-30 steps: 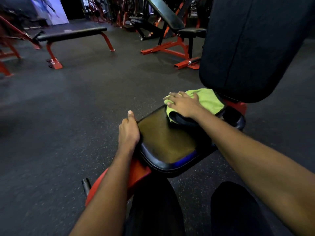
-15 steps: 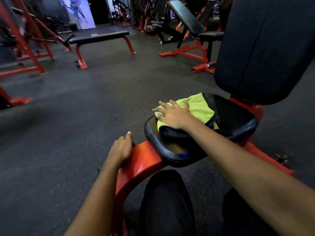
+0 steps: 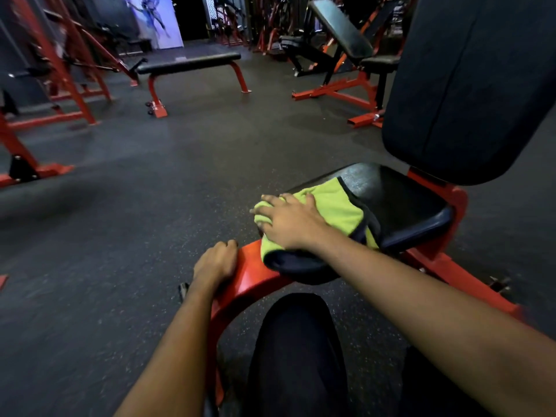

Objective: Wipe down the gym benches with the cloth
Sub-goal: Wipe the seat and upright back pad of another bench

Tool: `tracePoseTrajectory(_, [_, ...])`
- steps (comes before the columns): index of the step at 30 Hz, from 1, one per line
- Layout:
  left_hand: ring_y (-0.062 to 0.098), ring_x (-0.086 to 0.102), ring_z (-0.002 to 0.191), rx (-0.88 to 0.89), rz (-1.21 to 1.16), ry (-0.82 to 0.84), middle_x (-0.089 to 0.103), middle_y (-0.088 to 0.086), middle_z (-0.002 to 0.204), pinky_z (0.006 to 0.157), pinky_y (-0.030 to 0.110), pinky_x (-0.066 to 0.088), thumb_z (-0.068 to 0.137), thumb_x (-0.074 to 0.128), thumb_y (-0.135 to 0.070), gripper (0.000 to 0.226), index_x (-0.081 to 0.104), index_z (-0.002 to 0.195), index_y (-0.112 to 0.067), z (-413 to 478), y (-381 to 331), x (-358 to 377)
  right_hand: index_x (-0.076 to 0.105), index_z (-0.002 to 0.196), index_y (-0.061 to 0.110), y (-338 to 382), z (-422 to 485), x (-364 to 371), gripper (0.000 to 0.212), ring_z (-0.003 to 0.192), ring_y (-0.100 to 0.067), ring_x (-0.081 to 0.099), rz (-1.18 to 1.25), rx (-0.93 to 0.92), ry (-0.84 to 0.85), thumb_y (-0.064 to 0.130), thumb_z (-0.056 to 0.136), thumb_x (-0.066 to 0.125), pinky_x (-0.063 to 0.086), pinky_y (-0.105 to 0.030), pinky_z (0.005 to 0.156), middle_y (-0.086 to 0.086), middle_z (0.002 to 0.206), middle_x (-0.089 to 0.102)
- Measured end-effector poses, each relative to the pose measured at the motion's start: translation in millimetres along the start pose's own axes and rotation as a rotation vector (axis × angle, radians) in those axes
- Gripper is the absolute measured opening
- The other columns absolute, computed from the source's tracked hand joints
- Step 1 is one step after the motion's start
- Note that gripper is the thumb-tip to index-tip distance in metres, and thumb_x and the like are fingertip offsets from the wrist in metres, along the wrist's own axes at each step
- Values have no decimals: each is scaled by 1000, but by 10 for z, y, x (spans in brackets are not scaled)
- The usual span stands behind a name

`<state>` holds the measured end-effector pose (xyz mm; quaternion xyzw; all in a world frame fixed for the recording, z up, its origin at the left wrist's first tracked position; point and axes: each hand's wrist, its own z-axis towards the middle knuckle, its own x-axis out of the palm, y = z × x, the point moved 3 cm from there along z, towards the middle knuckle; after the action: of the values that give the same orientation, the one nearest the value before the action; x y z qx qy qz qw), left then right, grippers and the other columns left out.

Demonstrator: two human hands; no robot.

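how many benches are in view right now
3: the upright bench nearest, at right; a flat bench at far centre; an incline bench at far right. Others may be hidden farther back.

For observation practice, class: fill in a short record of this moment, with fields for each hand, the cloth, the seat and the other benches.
Right hand: flat on the green cloth, pressing it onto the seat pad
Left hand: grips the red frame below the seat's front
Cloth position: front part of the seat, hanging over its edge
Backrest: upright, behind the seat, untouched
Other benches: flat bench and incline bench farther back
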<state>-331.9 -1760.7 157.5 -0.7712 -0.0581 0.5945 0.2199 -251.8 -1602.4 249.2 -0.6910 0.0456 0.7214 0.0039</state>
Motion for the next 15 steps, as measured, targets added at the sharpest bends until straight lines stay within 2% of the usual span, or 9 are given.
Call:
tracePoseTrajectory(4, [37,50,122,20,29,-9,51,23,135,94,41,38,100,22,-27,44,54,119,-4,-20,-27,-2,42,144,44,22,300,-19,43,149,-23,19,19,22,50,47,102,32,11,-66,111,13,163,21])
tracePoseTrajectory(7, [35,52,119,23,40,-23,53,21,134,89,41,37,100,20,-30,47,56,118,-6,-7,-24,14,36,146,48,-124,65,9,44,151,-17,16,94,41,-58,51,102,30,5,-63,116,17,163,18])
tracePoseTrajectory(12, [36,51,118,21,-21,3,53,22,133,95,42,38,97,18,-36,51,55,117,-5,18,-10,-7,30,149,51,-975,-193,-52,46,150,-17,20,151,243,-75,54,103,30,6,-59,117,12,163,20])
tracePoseTrajectory(15, [37,49,120,6,-74,42,51,24,135,100,42,38,100,20,-34,50,54,119,-1,31,-19,-24,35,151,35,-1619,-361,-131,48,149,-21,20,239,424,-80,46,105,35,2,-43,115,2,163,23])
